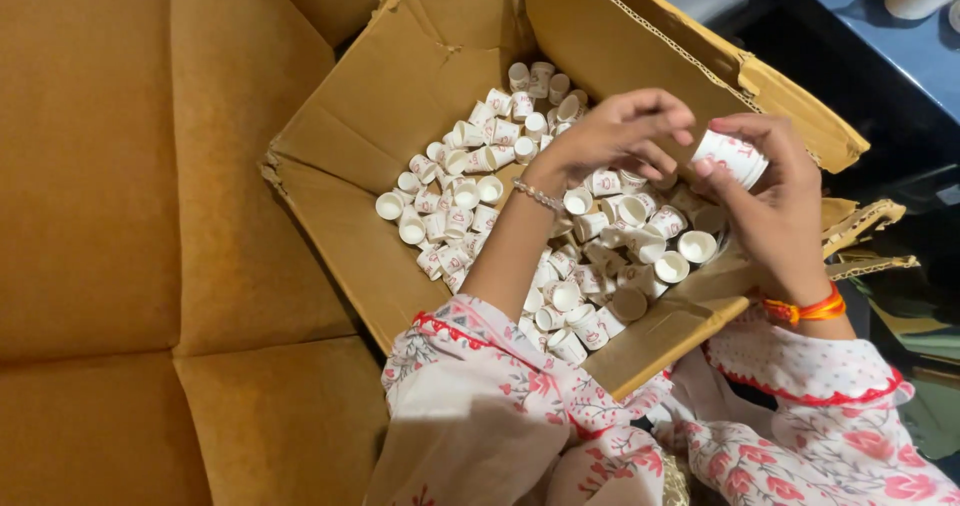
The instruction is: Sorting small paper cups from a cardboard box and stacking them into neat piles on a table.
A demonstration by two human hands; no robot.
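An open cardboard box lay on a mustard-yellow sofa, its floor partly covered with a loose heap of small white paper cups bearing red print. Both hands hovered above the far-right part of the box. The right hand, with an orange thread band at its wrist, was clasped around a short nested stack of cups, held on its side just over the box's right flap. The left hand, wearing a beaded bracelet, hung just beside that stack with its fingers curled and pinched together; whether a cup sat between them could not be told. Floral white-and-red sleeves reached in over the box's near edge. Beyond the box's far-right flap stood a blue tabletop.
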